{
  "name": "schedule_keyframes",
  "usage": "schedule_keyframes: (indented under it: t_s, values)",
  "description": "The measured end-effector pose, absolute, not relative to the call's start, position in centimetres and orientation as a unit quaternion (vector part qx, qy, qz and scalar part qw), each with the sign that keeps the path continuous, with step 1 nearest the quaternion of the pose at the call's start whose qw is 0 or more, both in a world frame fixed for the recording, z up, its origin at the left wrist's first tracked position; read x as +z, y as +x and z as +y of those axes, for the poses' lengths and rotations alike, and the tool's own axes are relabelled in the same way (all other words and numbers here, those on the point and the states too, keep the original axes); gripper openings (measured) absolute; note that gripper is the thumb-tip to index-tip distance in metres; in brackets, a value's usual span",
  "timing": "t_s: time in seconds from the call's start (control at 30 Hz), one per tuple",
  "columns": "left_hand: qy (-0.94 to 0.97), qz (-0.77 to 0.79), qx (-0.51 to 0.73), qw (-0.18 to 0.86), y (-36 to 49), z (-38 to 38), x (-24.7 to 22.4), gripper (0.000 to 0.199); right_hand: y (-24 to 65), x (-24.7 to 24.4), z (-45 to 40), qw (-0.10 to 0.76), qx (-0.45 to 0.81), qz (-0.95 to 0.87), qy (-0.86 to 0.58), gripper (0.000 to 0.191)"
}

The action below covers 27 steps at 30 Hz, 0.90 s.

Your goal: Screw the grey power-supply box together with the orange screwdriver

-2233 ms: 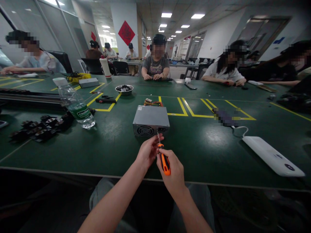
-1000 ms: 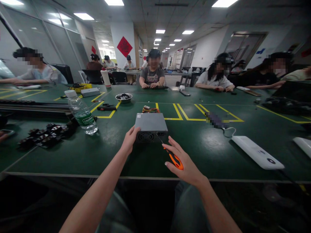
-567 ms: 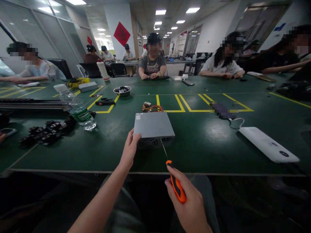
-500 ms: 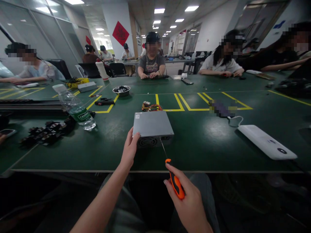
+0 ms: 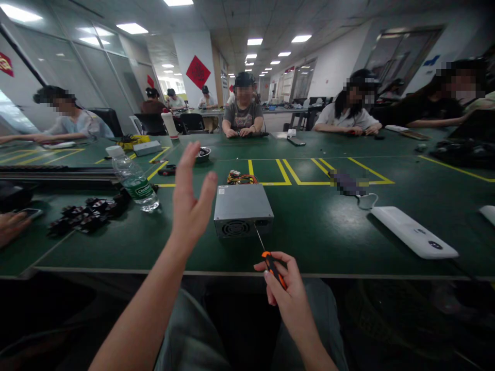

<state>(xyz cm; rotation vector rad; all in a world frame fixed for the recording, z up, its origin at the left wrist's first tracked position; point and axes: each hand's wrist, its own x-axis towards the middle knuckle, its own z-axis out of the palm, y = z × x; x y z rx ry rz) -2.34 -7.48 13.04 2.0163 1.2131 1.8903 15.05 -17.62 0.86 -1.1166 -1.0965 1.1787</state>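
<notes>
A grey computer power supply [image 5: 244, 203] rests on the green table, its fan grille and socket facing me. Behind it lies a bundle of coloured cables [image 5: 242, 178]. My right hand [image 5: 284, 281] is closed around the orange and black handle of a screwdriver [image 5: 274, 268]. The screwdriver's thin shaft reaches up to the front face of the power supply, between grille and socket. My left hand [image 5: 191, 201] is raised to the left of the power supply, apart from it, with its fingers spread and nothing in them.
Left of my hand stands a tilted-looking water bottle [image 5: 135, 180], near a pile of black parts [image 5: 87, 214]. A metal bowl [image 5: 203, 154] sits behind my left hand. At right lie a white power bank-like device [image 5: 415, 232] and a phone [image 5: 346, 183]. Several people sit around the table.
My left hand has let go of the power supply and lifted up and to the left, fingers spreading. My right fingers have shifted on the screwdriver handle. The whole view has moved slightly.
</notes>
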Motion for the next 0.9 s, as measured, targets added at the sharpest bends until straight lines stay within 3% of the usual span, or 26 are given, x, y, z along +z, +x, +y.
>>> schedule_keyframes:
  t_s: [0.1, 0.2, 0.3, 0.4, 0.5, 0.63, 0.73, 0.9]
  values:
    - [0.578, 0.505, 0.612, 0.189, -1.2, -6.9, 5.8, 0.064, 14.8, 0.0, -17.6, 0.561, 0.461, -0.48, -0.492, 0.027]
    - [0.501, 0.527, 0.596, 0.34, -1.0, -6.1, 0.2, 0.056, 14.8, -0.8, -17.4, 0.551, 0.376, -0.534, -0.52, 0.022]
    - [0.532, 0.502, 0.588, 0.346, -1.6, -5.3, -0.6, 0.052, 14.7, -0.9, -16.8, 0.546, 0.258, -0.58, -0.546, 0.021]
    - [0.561, 0.524, 0.58, 0.27, -1.9, -4.7, 0.7, 0.059, 14.5, -0.4, -16.0, 0.517, 0.138, -0.619, -0.575, 0.023]
    - [0.646, 0.514, 0.558, 0.082, -1.3, -4.2, 1.9, 0.048, 14.6, 0.3, -14.9, 0.483, 0.093, -0.64, -0.59, 0.024]
    - [0.789, 0.436, 0.432, -0.008, 0.0, -3.2, 2.5, 0.038, 15.0, 0.5, -12.5, 0.471, 0.171, -0.625, -0.598, 0.028]
    - [0.794, 0.457, 0.397, -0.055, 0.5, -2.4, 2.4, 0.047, 14.8, 0.0, -10.8, 0.512, 0.27, -0.576, -0.577, 0.027]
    - [0.784, 0.493, 0.355, -0.129, 0.4, -1.8, 2.0, 0.045, 13.5, -0.9, -9.7, 0.537, 0.301, -0.52, -0.592, 0.028]
